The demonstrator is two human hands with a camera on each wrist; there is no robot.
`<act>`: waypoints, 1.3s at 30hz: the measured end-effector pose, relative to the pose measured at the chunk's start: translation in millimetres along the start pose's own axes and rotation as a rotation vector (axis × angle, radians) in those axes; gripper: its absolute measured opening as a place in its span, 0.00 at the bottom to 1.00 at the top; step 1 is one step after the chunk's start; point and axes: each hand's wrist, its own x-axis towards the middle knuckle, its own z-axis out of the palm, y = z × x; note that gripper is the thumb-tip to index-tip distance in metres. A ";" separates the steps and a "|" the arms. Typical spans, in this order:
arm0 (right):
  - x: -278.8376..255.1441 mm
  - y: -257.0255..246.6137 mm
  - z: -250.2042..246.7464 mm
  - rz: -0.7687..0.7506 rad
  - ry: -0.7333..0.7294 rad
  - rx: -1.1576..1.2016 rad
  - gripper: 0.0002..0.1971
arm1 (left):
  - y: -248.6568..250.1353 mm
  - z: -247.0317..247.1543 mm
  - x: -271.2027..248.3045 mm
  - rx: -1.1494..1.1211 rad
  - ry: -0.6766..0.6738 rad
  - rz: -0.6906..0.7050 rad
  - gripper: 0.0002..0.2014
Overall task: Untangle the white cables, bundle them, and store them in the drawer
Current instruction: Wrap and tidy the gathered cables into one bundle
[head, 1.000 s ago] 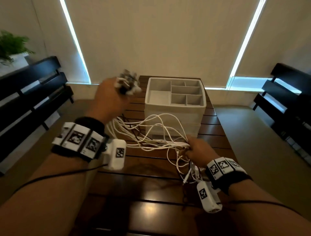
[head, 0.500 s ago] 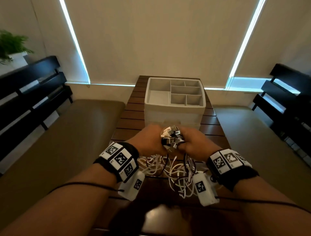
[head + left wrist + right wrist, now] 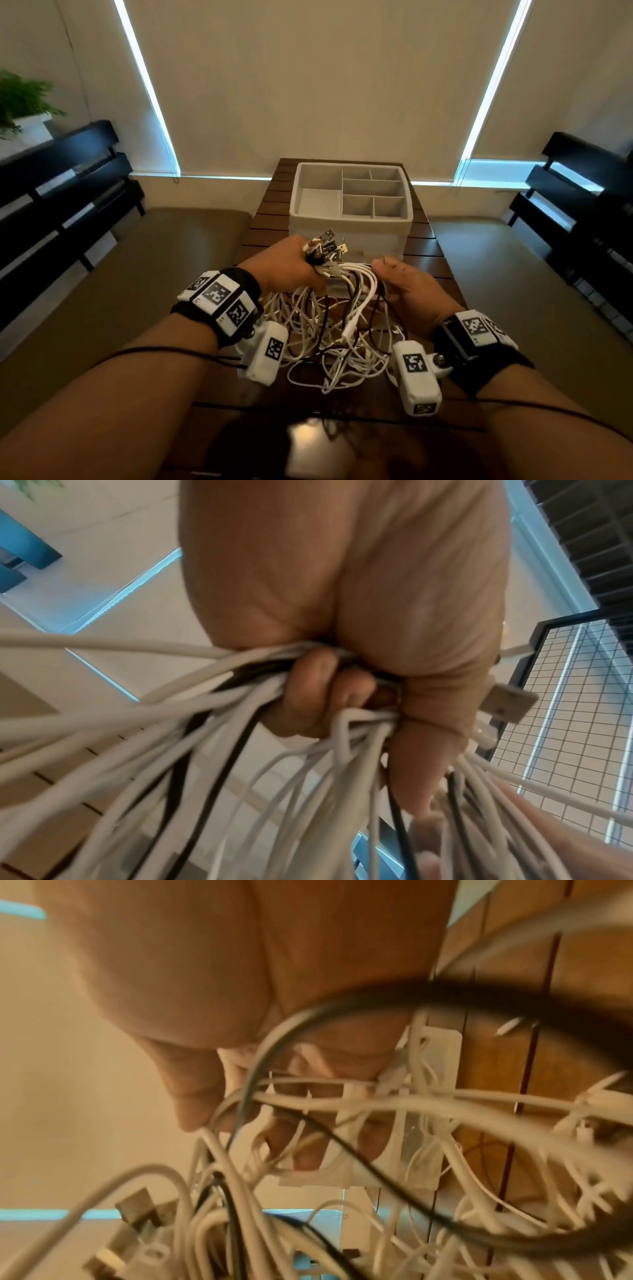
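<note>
The left hand (image 3: pixel 287 270) is gripping the white cables (image 3: pixel 329 329) in a fist just below their plug ends, and the USB plugs (image 3: pixel 325 246) are fanning out above the knuckles. The left wrist view is showing fingers (image 3: pixel 308 685) curling tight round a thick sheaf of cords with a few black cables (image 3: pixel 219 739) mixed in. The right hand (image 3: pixel 400 287) is sitting just beside the left, with fingers (image 3: pixel 301 1137) threading loosely through several strands; the thumb looks closed over them, but blur is making the exact hold hard to judge. The loose lengths are hanging from both hands in a tangled heap onto the wooden worktop (image 3: pixel 442 274), near the front edge.

The white organiser (image 3: pixel 298 205) with open top compartments is standing behind the hands on the same worktop. Its drawer front is mostly hidden by the hands, so whether the drawer is open cannot be told.

Handling judgement: the cords are looking light, limp and smooth-jacketed, so they are likely sliding through a slack grip and springing back out of coils. The plug ends are stiff and snag-prone. Best hold is probably just below the gathered plugs, as the left hand is doing, with the other hand combing down the strands. The black cords likely need picking out first.
</note>
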 end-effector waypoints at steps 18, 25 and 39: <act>-11.2 6.2 -9.4 0.045 0.037 -0.032 0.17 | -5.0 0.3 2.6 -0.073 0.123 -0.025 0.07; -9.2 15.0 -13.0 0.079 0.073 -0.715 0.06 | -5.2 2.5 2.9 -0.063 0.120 -0.047 0.08; -9.5 28.5 -51.2 0.058 0.436 -0.814 0.04 | -36.2 4.2 -1.7 -0.353 0.218 -0.198 0.10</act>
